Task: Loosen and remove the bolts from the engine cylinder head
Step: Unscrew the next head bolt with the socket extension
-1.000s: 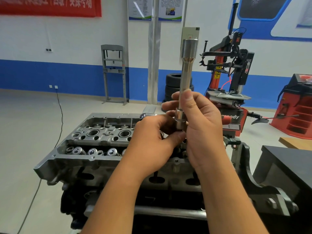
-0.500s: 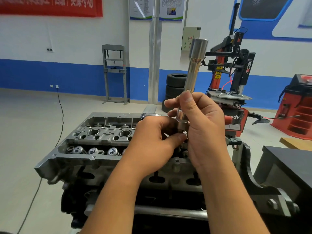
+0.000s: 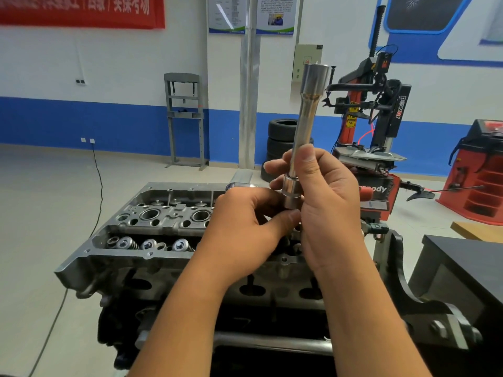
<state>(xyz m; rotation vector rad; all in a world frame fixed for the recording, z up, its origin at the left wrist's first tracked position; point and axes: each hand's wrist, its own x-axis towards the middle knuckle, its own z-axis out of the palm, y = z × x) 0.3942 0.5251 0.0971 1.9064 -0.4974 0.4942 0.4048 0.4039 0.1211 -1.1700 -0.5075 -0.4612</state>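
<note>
The right hand (image 3: 324,208) holds a long shiny socket tool (image 3: 302,137) that stands almost straight up, leaning a little to the right at the top. Its thumb and fingers are curled round the lower part of the tool. The fat top end sticks up well above the hand. The left hand (image 3: 245,227) is just beside the right one, a bit lower. Its thumb tip and fingers pinch at the fat bottom end of the tool. What sits inside that bottom end is hidden by the fingers, so I cannot tell if a bolt is there.

Both hands are in the air just above the engine cylinder head (image 3: 152,227), near its right half. The cylinder head is gray metal and lies flat on top of the dark engine block (image 3: 245,322). Two big round holes show in its top, and three round valve springs show in a row at the front left. The rest is behind the hands.

There is one tool, two hands and one cylinder head.

Farther back stand a stack of black tires (image 3: 280,140), one gray metal press frame (image 3: 186,118) by the blue and white wall, and a red and black tire machine (image 3: 373,126). A dark desk (image 3: 468,257) is at the right.
</note>
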